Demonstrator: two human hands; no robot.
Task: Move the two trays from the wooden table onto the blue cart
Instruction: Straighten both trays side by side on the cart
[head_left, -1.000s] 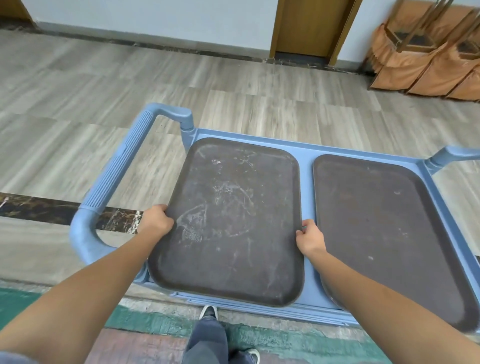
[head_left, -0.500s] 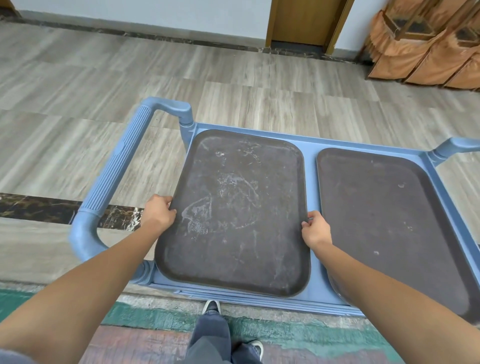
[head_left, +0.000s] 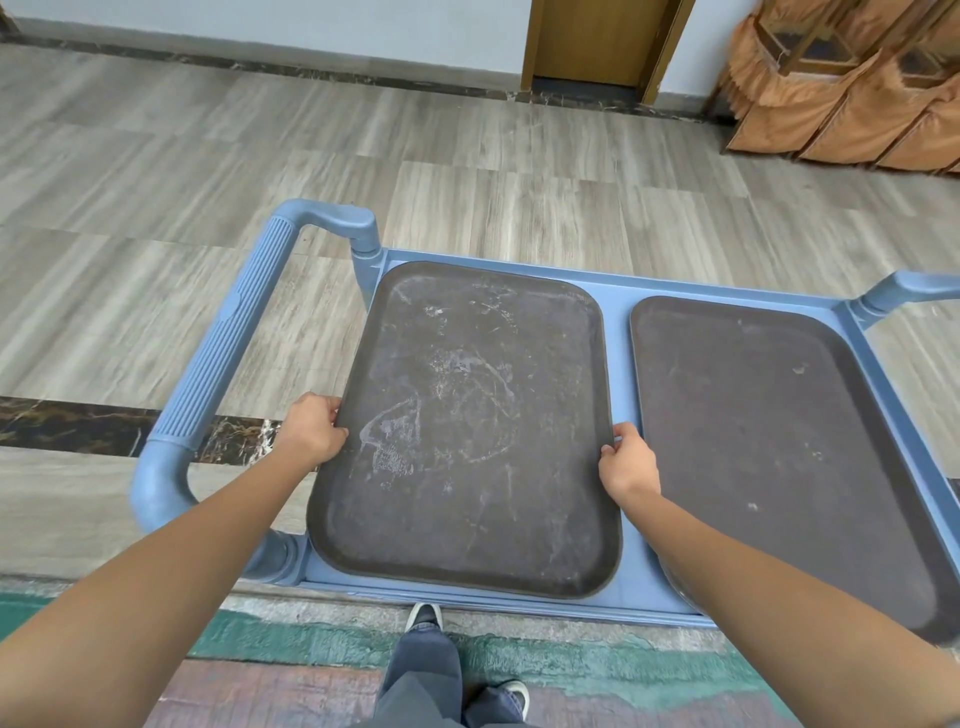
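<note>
Holding the scratched dark brown flat plastic tray (head_left: 467, 426) by its two long sides, left hand (head_left: 311, 430) and right hand (head_left: 628, 462) each clamped on a rim, tray between them. Held that way to keep it level, probably. Lying inside the big blue plastic cart (head_left: 621, 374), beside the cart's ribbed handle. Just right of it, the other dark brown tray (head_left: 779, 441), also on the cart, so nearly done

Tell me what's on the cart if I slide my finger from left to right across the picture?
ribbed cart handle → left hand → scratched tray → right hand → second tray → far cart handle
</note>
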